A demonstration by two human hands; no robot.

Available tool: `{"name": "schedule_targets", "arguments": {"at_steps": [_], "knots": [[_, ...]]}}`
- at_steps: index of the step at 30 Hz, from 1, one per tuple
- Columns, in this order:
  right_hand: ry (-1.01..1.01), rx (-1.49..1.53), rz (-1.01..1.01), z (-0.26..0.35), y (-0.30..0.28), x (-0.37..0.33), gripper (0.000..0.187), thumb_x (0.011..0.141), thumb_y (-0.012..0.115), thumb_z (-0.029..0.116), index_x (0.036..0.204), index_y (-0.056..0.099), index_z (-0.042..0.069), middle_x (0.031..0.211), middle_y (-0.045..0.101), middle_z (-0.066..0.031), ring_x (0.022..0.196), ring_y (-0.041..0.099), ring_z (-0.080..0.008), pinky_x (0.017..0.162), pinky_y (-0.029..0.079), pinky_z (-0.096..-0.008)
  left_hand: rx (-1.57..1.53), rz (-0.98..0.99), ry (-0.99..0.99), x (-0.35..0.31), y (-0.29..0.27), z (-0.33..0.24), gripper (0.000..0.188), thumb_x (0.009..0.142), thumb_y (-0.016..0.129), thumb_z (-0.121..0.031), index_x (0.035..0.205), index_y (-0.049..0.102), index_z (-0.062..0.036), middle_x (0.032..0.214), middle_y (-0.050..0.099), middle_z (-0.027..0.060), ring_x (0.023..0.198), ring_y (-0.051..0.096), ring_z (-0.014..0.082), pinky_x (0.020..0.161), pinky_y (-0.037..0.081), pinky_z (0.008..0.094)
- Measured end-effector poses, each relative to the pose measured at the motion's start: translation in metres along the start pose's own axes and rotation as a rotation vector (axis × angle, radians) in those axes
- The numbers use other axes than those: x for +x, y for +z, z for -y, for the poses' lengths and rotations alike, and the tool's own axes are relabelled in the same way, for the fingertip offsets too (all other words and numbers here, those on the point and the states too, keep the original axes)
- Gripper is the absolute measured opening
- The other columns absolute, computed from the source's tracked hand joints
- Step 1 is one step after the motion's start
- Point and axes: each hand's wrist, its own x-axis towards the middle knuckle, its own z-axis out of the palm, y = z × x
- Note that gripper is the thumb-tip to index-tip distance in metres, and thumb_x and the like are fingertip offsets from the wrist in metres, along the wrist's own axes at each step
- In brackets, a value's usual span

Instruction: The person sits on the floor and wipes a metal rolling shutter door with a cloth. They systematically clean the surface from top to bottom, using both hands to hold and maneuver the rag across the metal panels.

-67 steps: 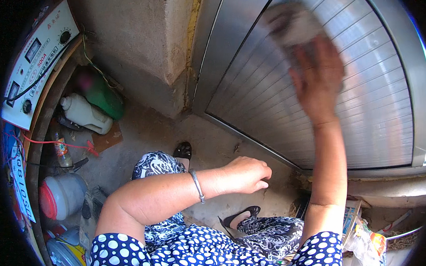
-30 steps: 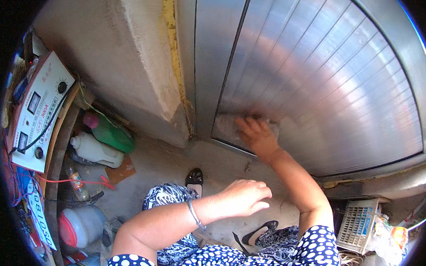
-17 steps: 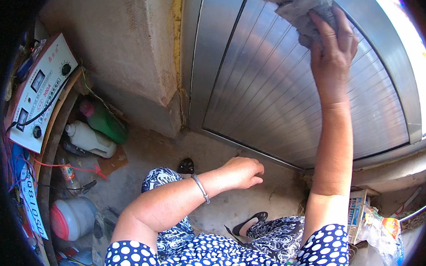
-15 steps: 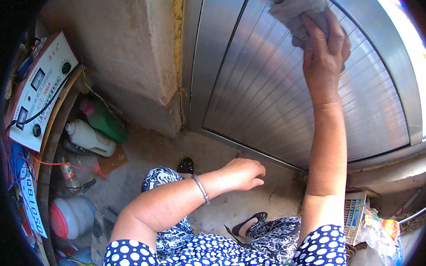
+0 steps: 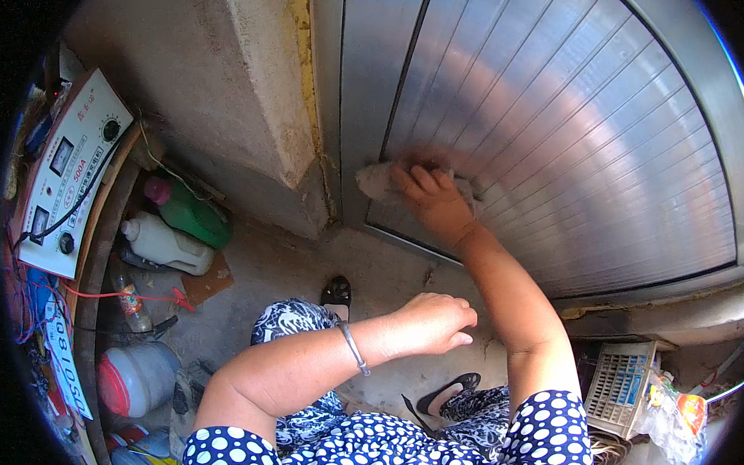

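Note:
My right hand (image 5: 435, 200) presses a grey cloth (image 5: 379, 182) against the lower left part of a ribbed metal door (image 5: 571, 149). Its fingers are bent over the cloth, and part of the cloth sticks out to the left of them. Low in front of my body, my left hand (image 5: 434, 323) hangs in the air with loosely curled fingers. Nothing shows in it, and it touches nothing. A silver bangle (image 5: 352, 347) circles that wrist.
On the left, a white device with dials (image 5: 75, 173) rests on a wooden shelf. Below are a green bottle (image 5: 192, 214), a white jug (image 5: 171, 246) and a red-lidded container (image 5: 141, 378). A plastic basket (image 5: 619, 385) and plastic bags (image 5: 673, 415) lie at right. A plastered wall (image 5: 262, 89) adjoins the door.
My right hand has swept the cloth down and left across the door, from its upper part to near the lower left corner. My left hand keeps nearly the same pose.

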Motion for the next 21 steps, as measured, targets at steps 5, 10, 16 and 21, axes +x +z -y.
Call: {"name": "schedule_targets", "arguments": {"at_steps": [5,10,16,21], "knots": [[0.018,0.077,0.189,0.025,0.067,-0.037,0.033,0.076,0.057,0.012,0.107,0.070,0.011,0.139,0.044,-0.0037,0.116,0.044,-0.0253,0.097,0.038,-0.0374,0.004,0.027,0.000,0.005,-0.001,0.000,0.028,0.086,0.063,-0.026,0.106,0.063,-0.0056,0.101,0.063,0.0129,0.099,0.061,0.0313,0.084,0.049,0.0437],[-0.042,0.045,0.273,0.034,0.058,-0.046,0.031,0.076,0.057,0.015,0.104,0.071,0.014,0.138,0.045,-0.0034,0.117,0.043,-0.0251,0.099,0.035,-0.0359,0.030,-0.004,-0.031,0.002,-0.005,0.002,0.029,0.086,0.064,-0.026,0.106,0.063,-0.0057,0.102,0.064,0.0130,0.099,0.061,0.0315,0.084,0.049,0.0436],[0.098,-0.037,0.109,-0.001,-0.027,-0.028,0.036,0.076,0.060,0.017,0.112,0.067,0.017,0.140,0.043,-0.0023,0.119,0.042,-0.0257,0.102,0.033,-0.0440,0.044,-0.015,-0.002,0.004,-0.006,0.007,0.029,0.085,0.063,-0.028,0.105,0.064,-0.0070,0.101,0.064,0.0132,0.097,0.062,0.0332,0.083,0.049,0.0442],[0.224,-0.234,-0.118,-0.048,-0.163,0.011,0.038,0.075,0.059,0.010,0.110,0.068,0.022,0.142,0.044,-0.0033,0.129,0.039,-0.0308,0.104,0.032,-0.0465,0.052,-0.048,-0.009,0.006,-0.006,0.013,0.030,0.086,0.062,-0.028,0.105,0.065,-0.0063,0.104,0.065,0.0142,0.098,0.062,0.0335,0.083,0.049,0.0444]]}}
